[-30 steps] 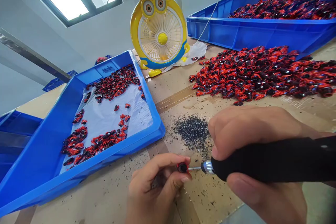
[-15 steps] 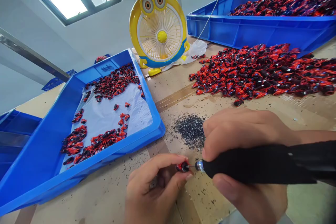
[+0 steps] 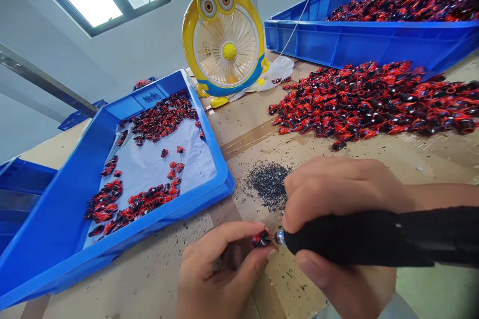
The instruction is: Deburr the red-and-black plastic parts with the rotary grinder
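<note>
At the front of the table, my left hand (image 3: pixel 224 264) pinches a small red and black plastic part (image 3: pixel 261 239) between thumb and forefinger. My right hand (image 3: pixel 340 194) is wrapped round a thick black handheld rotary tool (image 3: pixel 344 239), which lies level and points left. The thin bit at the tool's silver tip (image 3: pixel 280 238) meets the right end of the part; how deep it goes I cannot tell. Behind my hands is a heap of black shavings (image 3: pixel 270 182), partly covered by my right hand.
To the left, a blue tray (image 3: pixel 224 179) lined with white sheeting holds many similar parts. A large pile of parts (image 3: pixel 359 104) lies at the back right, before another filled blue tray (image 3: pixel 322 40). Between them stands a yellow fan (image 3: pixel 229 52) with a cord behind.
The tool and my right hand have shifted slightly left, bringing the silver tip closer to the part. My left hand keeps its pinch in nearly the same place.
</note>
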`<state>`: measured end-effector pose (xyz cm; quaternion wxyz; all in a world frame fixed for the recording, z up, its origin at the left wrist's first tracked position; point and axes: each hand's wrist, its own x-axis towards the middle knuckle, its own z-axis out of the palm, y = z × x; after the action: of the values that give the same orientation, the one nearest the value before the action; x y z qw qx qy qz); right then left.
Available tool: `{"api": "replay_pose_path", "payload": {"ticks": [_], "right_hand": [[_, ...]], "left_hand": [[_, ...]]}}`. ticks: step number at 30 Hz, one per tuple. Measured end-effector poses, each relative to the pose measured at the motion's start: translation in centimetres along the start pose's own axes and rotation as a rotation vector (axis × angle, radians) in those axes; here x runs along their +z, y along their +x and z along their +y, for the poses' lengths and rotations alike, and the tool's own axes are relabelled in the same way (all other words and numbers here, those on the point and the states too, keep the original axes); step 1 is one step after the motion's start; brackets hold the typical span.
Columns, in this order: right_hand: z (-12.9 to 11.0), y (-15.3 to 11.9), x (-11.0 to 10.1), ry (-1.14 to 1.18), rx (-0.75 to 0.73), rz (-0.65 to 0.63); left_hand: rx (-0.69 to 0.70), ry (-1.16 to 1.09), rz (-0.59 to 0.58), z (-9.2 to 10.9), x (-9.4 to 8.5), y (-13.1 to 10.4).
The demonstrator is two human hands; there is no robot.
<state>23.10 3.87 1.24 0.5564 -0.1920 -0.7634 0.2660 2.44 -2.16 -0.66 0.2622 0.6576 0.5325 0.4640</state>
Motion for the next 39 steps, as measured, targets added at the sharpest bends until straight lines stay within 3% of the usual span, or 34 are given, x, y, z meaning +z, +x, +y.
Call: {"api": "replay_pose_path", "payload": {"ticks": [6, 10, 15, 18, 26, 32, 39], "right_hand": [[-0.2, 0.3, 1.2, -0.003, 0.036, 0.173], [-0.1, 0.1, 1.2, -0.009, 0.012, 0.078], [-0.1, -0.1, 1.0, -0.006, 0.043, 0.138], [0.2, -0.1, 0.6, -0.035, 0.010, 0.036], [0.6, -0.1, -0.4, -0.001, 0.035, -0.031], [0.0, -0.3, 0.4, -0.016, 0.056, 0.088], [0.1, 0.1, -0.3, -0.051, 0.039, 0.006]], "left_hand": [[0.037, 0.038, 0.006, -0.3, -0.2, -0.1], [0.040, 0.056, 0.002, -0.1, -0.1, -0.2], [0.046, 0.045, -0.023, -0.1, 0.0, -0.3], [0.052, 0.043, -0.022, -0.4, 0.0, -0.3], [0.027, 0.049, -0.003, -0.5, 0.0, -0.5], [0.000, 0.023, 0.011, -0.1, 0.3, -0.6], [-0.031, 0.031, 0.009, 0.0, 0.4, -0.6]]}}
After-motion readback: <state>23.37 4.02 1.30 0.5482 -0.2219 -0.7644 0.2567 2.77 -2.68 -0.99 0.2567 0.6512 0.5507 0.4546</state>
